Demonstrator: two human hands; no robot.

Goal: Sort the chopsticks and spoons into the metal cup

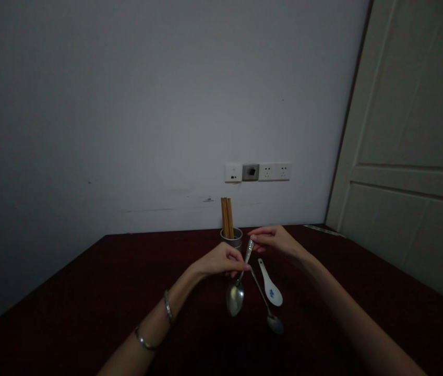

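My right hand [274,241] pinches the patterned handle end of a large metal spoon [236,297], whose bowl hangs down to the left. My left hand [225,259] is closed, its fingertips at the upper end of a thin long-handled metal spoon [262,292]. The big spoon's handle passes by these fingertips; whether they touch it too I cannot tell. Below my right hand lies a white soup spoon [271,290] with a blue mark. Just behind my left hand stands a metal cup [237,237] with several wooden chopsticks [226,216] upright in it.
The dark red table [146,282] runs back to a pale wall [166,130]. Sockets and switches [267,172] are set in the wall above the cup. A white panelled door [409,156] is at the right, and a thin flat strip [323,230] lies near the back right edge.
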